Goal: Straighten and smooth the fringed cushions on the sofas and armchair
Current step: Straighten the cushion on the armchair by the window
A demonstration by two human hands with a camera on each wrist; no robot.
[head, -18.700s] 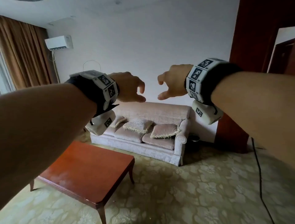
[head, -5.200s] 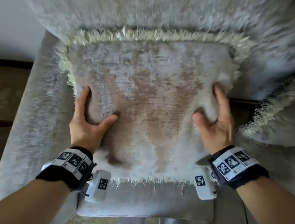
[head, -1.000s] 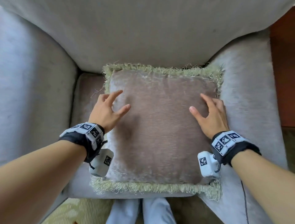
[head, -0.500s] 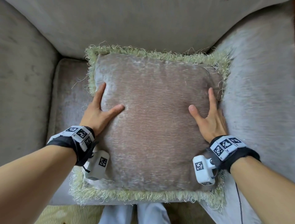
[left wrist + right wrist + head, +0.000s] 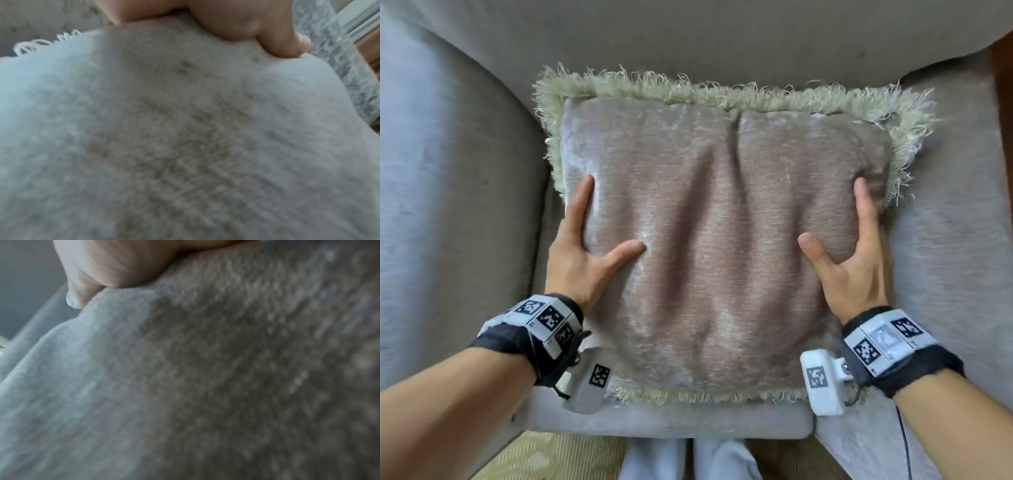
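Both hands grasp one square mauve-brown velvet cushion with a pale green fringe (image 5: 722, 240) by its side edges: left hand (image 5: 582, 257) at 9 o'clock, right hand (image 5: 856, 263) at 3 o'clock, thumbs spread onto the top face, fingers along the sides with tips hidden. Grey upholstered armchair (image 5: 448, 205) fills the head view; cushion lies on its seat, far fringe against the backrest at 12 o'clock, near fringe at the seat's front edge at 6 o'clock. Cushion face shows soft lengthwise folds running from a pucker at the far edge. Fringe is shaggy, uneven at the 1–2 o'clock corner. Wrist views: blurred pile, thumb pressing in.
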